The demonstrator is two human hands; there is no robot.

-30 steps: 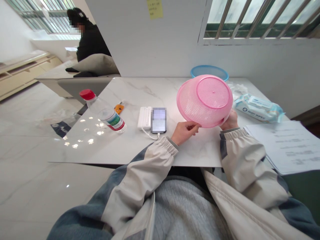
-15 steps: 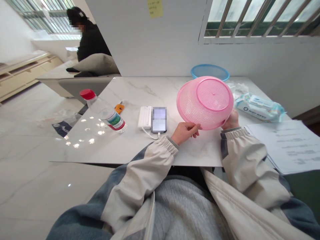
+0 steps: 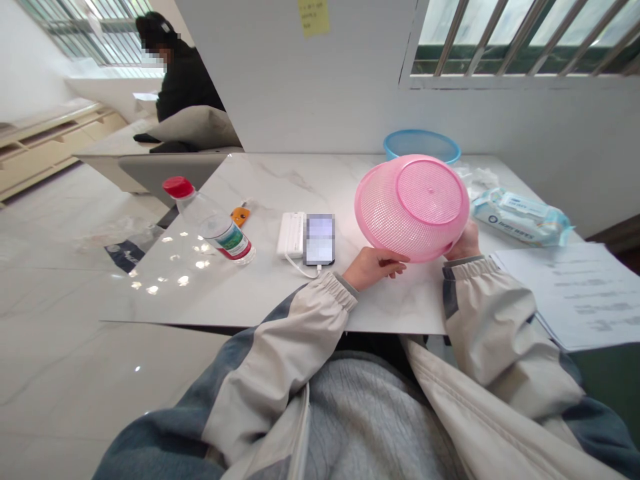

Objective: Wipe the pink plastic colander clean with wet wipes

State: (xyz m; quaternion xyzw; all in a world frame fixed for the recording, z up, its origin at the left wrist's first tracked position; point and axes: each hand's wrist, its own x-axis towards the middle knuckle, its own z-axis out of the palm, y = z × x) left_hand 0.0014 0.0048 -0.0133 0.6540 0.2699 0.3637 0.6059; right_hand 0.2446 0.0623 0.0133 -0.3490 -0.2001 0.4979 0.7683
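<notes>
A pink perforated plastic basket [image 3: 413, 207] is held upside down and tilted over the marble table [image 3: 280, 293], its round base facing me. My left hand [image 3: 374, 265] pinches its near rim from below. My right hand [image 3: 465, 243] grips the rim on the right side, mostly hidden behind the basket. A blue basin [image 3: 421, 144] stands just behind the basket at the table's far edge.
A phone [image 3: 319, 239] beside a white power bank [image 3: 291, 235], a lying water bottle with a red cap [image 3: 213, 223] and a small orange object [image 3: 240, 215] sit left. A wet-wipes pack [image 3: 520, 217] and papers [image 3: 575, 290] lie right. Another person [image 3: 183, 80] sits far left.
The basket has tipped lower toward the table, its base turning more upward. Both hands stayed on its rim and sank slightly.
</notes>
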